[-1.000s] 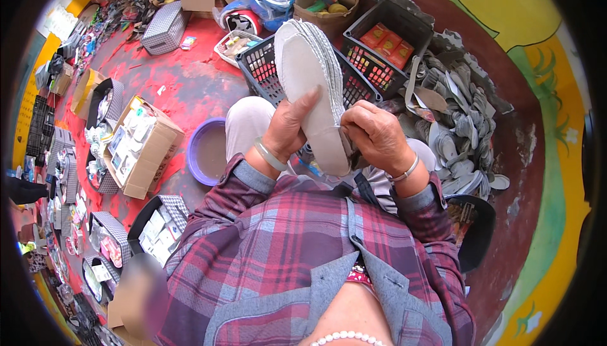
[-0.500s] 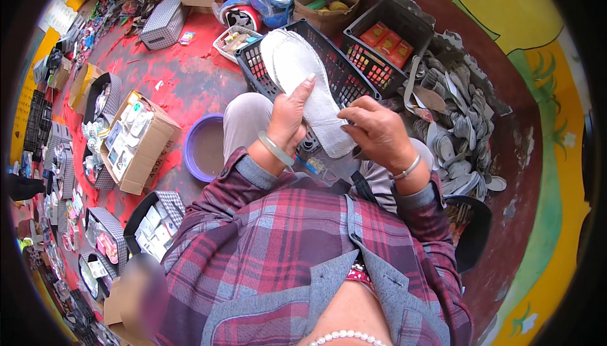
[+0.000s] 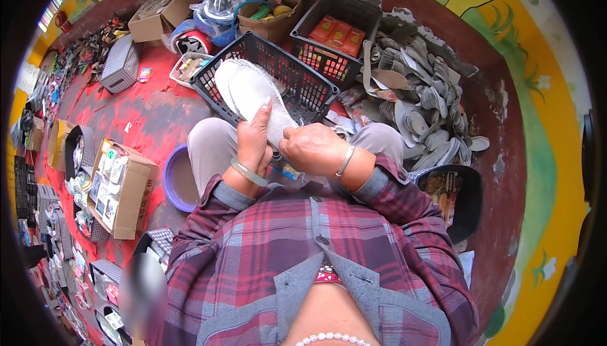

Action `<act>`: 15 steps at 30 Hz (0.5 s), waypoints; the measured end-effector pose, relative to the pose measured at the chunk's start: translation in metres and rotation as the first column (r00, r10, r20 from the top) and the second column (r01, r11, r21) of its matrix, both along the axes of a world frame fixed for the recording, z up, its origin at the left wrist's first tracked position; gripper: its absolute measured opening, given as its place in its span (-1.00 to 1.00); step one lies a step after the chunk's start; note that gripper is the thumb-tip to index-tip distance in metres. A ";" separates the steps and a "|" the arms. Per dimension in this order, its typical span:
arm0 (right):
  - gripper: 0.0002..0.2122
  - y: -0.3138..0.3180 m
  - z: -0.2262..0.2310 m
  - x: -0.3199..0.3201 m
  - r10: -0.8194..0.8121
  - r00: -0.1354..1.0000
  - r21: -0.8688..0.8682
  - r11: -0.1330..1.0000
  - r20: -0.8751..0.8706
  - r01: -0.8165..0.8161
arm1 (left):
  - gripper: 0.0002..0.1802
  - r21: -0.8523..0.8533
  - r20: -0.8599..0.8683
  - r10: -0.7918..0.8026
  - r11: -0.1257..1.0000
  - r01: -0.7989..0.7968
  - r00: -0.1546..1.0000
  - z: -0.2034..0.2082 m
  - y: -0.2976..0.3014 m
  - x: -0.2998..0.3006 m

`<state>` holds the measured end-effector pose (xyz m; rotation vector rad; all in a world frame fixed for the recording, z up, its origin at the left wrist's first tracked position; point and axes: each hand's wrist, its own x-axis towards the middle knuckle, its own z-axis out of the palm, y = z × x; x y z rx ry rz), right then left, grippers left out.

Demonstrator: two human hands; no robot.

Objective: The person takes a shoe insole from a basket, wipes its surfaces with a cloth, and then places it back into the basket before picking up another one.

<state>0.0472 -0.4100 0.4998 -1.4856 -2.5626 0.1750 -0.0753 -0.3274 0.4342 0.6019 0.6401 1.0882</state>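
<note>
A white insole [image 3: 245, 87], seemingly stacked with another, is held above my lap with its wide end pointing away to the left. My left hand [image 3: 254, 140] grips it along the near left side, the thumb lying on top. At the narrow end, my right hand [image 3: 316, 149] is closed with its fingertips pinched against the edge. Whatever sits between those fingertips is hidden. Just beyond the insole stands a black plastic crate [image 3: 292, 71], which the wide end partly covers.
A second black crate [image 3: 325, 61] holds red boxes. To its right lies a heap of grey insoles [image 3: 420, 106]. A purple basin [image 3: 169, 185] and a cardboard box [image 3: 138, 197] stand at left. Beside my right knee is a black bin [image 3: 466, 204].
My view has shifted, so surroundings sit further left. My right hand has turned and moved in closer to my left hand, with its fingers at the insole's narrow end.
</note>
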 end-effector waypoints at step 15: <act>-0.95 0.002 -0.021 -0.011 -0.131 0.986 0.340 0.927 -0.104 0.159 | -0.66 -0.072 0.040 0.120 0.991 -0.117 0.992 0.008 0.007 0.005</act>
